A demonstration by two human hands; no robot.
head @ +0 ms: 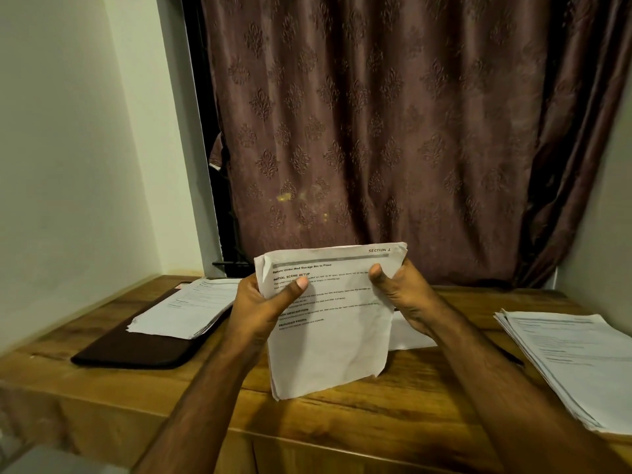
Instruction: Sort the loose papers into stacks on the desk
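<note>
we hold a small bundle of printed sheets (330, 313) upright above the middle of the desk (342, 415), long axis roughly vertical, top edge reading "section 1". our left hand (265, 307) grips the left edge, thumb pressed on the front face and fingers curled behind. our right hand (405, 297) grips the right edge the same way, thumb on the front. the lower edge hangs clear of the wood.

two destinations lie to either side. the left stack (186, 307) rests on a dark pad (136, 350), nearer the left hand and toward the far corner. the right stack (574, 360) lies at the desk's right edge, nearer the right hand. a further white sheet (408, 331) lies flat behind the bundle. in our judgement, the heading decides which way the bundle travels.

the surface is varnished wood. a patterned brown curtain (376, 131) hangs behind, with pale walls (85, 131) on the flanks.
</note>
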